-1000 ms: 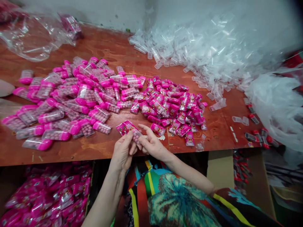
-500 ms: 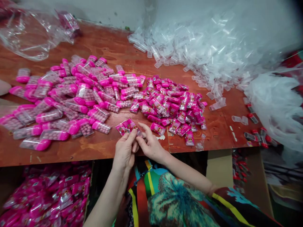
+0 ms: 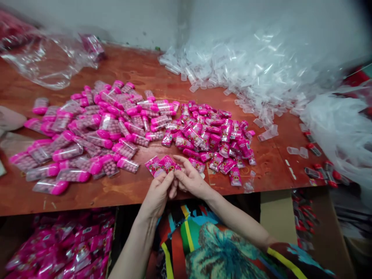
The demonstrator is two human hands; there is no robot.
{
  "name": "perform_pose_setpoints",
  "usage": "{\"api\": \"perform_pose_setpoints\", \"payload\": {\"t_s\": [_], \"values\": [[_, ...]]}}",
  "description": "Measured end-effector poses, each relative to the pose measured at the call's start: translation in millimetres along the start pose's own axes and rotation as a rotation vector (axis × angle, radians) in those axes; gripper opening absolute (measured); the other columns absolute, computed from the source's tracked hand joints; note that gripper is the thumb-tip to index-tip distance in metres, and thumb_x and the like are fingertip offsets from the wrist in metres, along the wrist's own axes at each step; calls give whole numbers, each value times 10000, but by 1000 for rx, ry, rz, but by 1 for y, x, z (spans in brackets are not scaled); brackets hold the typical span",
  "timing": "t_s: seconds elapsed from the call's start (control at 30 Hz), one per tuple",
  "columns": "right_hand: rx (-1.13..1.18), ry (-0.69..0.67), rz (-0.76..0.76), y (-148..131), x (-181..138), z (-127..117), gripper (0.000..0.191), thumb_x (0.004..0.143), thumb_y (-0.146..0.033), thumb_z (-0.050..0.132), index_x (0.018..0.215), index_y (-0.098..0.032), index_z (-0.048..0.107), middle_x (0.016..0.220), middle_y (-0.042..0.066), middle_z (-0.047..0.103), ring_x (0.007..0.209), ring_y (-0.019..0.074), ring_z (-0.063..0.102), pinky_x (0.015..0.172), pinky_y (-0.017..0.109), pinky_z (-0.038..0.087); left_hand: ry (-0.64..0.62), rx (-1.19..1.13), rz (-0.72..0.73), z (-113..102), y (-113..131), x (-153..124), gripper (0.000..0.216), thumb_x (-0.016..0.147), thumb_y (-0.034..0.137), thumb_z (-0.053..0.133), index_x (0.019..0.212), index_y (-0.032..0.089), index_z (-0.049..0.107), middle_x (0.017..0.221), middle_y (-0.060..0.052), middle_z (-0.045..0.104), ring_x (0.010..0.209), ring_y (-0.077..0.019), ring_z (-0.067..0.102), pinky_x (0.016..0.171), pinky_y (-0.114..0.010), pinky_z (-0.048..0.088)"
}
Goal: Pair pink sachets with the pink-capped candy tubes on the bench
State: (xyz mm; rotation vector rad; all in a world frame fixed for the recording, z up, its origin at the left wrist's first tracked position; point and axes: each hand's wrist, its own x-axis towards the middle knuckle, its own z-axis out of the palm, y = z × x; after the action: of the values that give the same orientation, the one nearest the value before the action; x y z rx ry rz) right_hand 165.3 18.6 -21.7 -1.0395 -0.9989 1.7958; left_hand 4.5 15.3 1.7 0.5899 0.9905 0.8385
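Flat pink printed wrappers (image 3: 165, 163) stick out above my fingertips, over the table's front part. My left hand (image 3: 157, 195) is closed on their lower edge, thumb on top. My right hand (image 3: 194, 181) meets it from the right, thumb and fingers pinched at the same wrappers' edge. Whatever else lies between the fingertips is hidden. Just beyond my right hand is a heap of small pink wrapped packs (image 3: 213, 135). Left of the hands lie many clear tubes with pink caps (image 3: 100, 145), filled with pale pink balls.
Clear empty tubes (image 3: 232, 73) are piled at the back right, beside a translucent plastic bag (image 3: 334, 116). Red-capped small tubes (image 3: 325, 174) lie at the right edge. Below the table (image 3: 116, 193), a box holds pink packs (image 3: 72, 248). Clear film (image 3: 55, 73) lies back left.
The view has shifted slightly, so the table sits lower and further right. My hands have drawn closer together at the wrappers, and the right thumb now meets the left one.
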Motion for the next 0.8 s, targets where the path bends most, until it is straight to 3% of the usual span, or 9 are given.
{"api": "perform_pose_setpoints", "payload": {"t_s": [0.17,0.27,0.33,0.4,0.47,0.53,0.63,0.7,0.8], "values": [[-140,40,-85,-5,5,-2,734,1156,-754,774,1666,-265,576,741,-89,621,564,175,623,540,266,485,3,-38,-9,9,-7,8,819,694,990,1041,749,245,707,525,29,539,462,-121,403,527,-289,389],[-340,115,-211,-19,4,-11,579,1192,-665,750,1604,-263,686,798,-44,675,648,202,662,641,326,576,13,58,11,4,-5,8,767,821,1024,915,818,269,778,490,21,506,430,-150,380,493,-306,338],[-574,235,-321,-34,-1,-22,490,1209,-576,741,1592,-273,750,844,-1,720,683,230,673,699,371,598,120,224,135,-7,-1,6,612,919,912,904,934,301,882,568,-34,636,486,-216,526,512,-333,413],[-845,449,-428,-50,-5,-32,501,1220,-525,718,1650,-272,757,917,55,772,731,274,699,751,415,614,311,419,363,-21,2,3,362,944,710,951,1037,360,953,888,-117,865,778,-337,790,636,-392,584],[-1111,716,-536,-64,-4,-35,566,1230,-504,687,1728,-238,722,1073,137,820,892,338,758,865,476,643,471,631,517,-34,3,1,225,930,549,952,1104,410,985,1310,-135,938,1066,-415,867,744,-440,655],[-1334,848,-617,-72,10,-28,572,1254,-437,631,1767,-192,696,1298,224,828,1151,398,772,1041,556,637,529,838,508,-42,-1,1,266,951,478,899,1189,421,1002,1559,-131,896,933,-393,857,656,-430,602],[-1542,572,-590,-70,53,1,491,1264,-236,536,1701,-169,751,1532,259,795,1393,403,702,1183,570,571,529,961,438,-43,-11,2,308,997,446,837,1236,381,1021,1636,-169,867,592,-270,681,518,-376,426],[-1618,272,-439,-63,87,24,473,1242,-148,540,1654,-156,772,1547,238,812,1403,383,680,1149,526,570,535,910,454,-41,-15,3,262,998,430,851,1181,372,1030,1607,-177,881,567,-251,648,507,-357,387],[-1695,116,-251,-54,128,48,451,1255,-100,502,1621,-116,765,1577,247,809,1425,374,670,1177,522,565,543,825,480,-37,-18,2,156,963,367,917,1074,365,1026,1555,-173,906,632,-268,707,526,-346,427]]}}
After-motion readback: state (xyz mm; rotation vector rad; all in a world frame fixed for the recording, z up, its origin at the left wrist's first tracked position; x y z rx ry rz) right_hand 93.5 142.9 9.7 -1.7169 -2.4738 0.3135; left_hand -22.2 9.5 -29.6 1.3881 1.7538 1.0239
